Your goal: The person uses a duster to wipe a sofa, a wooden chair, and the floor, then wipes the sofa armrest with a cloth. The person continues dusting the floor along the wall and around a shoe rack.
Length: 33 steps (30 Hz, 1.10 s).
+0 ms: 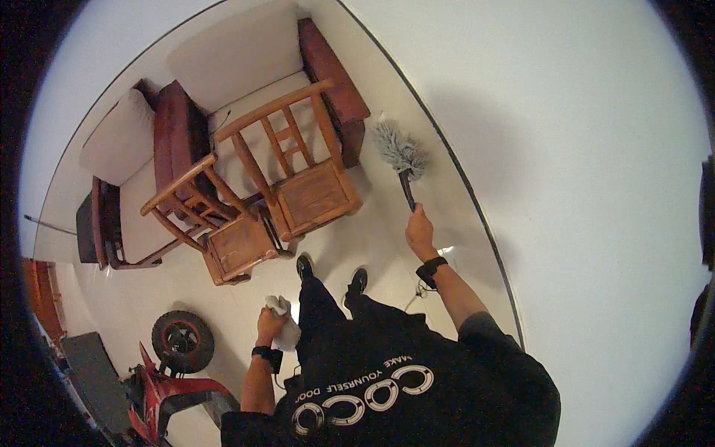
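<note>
My right hand point(420, 228) grips the dark handle of a fluffy grey duster point(403, 150), whose head points away from me, over the floor beside the dark red arm of a sofa. Lower down, my left hand point(270, 324) is closed around a crumpled light grey cloth point(286, 329) that hangs beside my leg. Both wrists wear dark bands. Ahead of my feet stand two wooden chairs, a larger one point(318, 195) and a smaller one point(237, 246), with their slatted backs towards the sofa.
A sofa with pale cushions point(240, 56) and dark red arms point(335, 72) lies behind the chairs. To the left are a red vehicle point(162, 391) with a thick black tyre point(183, 342) and a dark panel point(92, 357). A white wall point(592, 223) with a dark line along its base runs along the right.
</note>
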Available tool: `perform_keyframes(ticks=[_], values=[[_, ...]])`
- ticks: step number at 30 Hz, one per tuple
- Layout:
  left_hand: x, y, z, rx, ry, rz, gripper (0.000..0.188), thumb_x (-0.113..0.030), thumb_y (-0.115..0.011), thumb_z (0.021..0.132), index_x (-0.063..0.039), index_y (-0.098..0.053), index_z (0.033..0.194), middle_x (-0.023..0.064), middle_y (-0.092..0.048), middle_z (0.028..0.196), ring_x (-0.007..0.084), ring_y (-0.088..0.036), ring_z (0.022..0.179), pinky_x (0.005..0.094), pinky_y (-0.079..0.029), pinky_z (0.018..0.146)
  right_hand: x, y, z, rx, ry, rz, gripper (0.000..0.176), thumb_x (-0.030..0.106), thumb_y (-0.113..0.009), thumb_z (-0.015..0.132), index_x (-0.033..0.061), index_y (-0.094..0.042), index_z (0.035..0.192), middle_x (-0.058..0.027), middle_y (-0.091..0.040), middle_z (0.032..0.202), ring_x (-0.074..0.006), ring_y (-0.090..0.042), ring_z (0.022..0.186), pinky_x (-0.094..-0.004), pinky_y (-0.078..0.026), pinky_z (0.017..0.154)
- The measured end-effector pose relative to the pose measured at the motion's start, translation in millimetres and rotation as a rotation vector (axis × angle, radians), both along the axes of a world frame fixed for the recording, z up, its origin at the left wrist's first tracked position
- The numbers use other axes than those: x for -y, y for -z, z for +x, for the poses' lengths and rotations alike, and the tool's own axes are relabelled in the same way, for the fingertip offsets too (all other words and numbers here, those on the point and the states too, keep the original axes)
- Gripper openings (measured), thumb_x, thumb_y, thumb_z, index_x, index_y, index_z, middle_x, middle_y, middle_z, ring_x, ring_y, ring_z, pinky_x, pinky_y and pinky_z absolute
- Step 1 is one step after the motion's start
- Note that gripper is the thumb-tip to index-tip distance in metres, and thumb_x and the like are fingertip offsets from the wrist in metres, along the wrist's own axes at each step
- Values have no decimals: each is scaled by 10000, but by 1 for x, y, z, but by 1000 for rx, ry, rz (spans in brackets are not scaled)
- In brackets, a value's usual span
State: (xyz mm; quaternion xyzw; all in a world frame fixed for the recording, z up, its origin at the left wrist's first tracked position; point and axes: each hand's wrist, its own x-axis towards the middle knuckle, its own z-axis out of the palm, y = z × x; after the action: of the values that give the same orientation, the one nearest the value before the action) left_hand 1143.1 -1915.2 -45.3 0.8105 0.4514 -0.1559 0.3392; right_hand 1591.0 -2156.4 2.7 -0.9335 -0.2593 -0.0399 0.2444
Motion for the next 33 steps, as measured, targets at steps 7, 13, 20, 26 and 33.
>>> perform_keyframes(ticks=[7, 13, 20, 26, 33], values=[[51, 18, -30, -46, -10, -141, 416, -361, -655, 714, 6, -641, 908, 195, -606, 919, 377, -594, 850, 430, -482, 753, -57, 62, 57, -212, -31, -299, 352, 54, -506, 806, -40, -383, 1122, -232, -555, 968, -353, -618, 685, -420, -515, 598], [64, 39, -49, -304, 109, -243, 507, -387, -664, 697, -32, -541, 1036, 189, -603, 930, 351, -593, 871, 421, -486, 738, -66, 144, 86, -193, 18, -352, 424, 31, -508, 810, -44, -321, 1183, -245, -529, 1008, -378, -610, 698, -427, -515, 602], [58, 85, -70, -93, -135, -403, 422, -325, -644, 733, -44, -540, 1031, 170, -616, 887, 326, -603, 818, 394, -493, 700, -78, 237, 80, -251, 114, -399, 415, -8, -515, 794, -49, -326, 1161, -248, -564, 925, -392, -603, 717, -446, -504, 606], [49, 94, -59, -111, -7, -289, 331, -280, -745, 643, -7, -619, 781, 127, -642, 721, 278, -633, 677, 363, -494, 606, -76, 321, 79, -466, 127, -573, 395, 119, -467, 870, -38, -321, 1202, -211, -601, 900, -354, -629, 763, -427, -525, 647], [42, 135, -68, 53, -404, -614, 272, -211, -730, 665, -26, -577, 793, 114, -638, 763, 238, -630, 727, 350, -486, 627, -77, 387, 82, -352, -132, -733, 453, 127, -483, 850, -61, -325, 1231, -202, -618, 840, -339, -630, 765, -431, -517, 649]])
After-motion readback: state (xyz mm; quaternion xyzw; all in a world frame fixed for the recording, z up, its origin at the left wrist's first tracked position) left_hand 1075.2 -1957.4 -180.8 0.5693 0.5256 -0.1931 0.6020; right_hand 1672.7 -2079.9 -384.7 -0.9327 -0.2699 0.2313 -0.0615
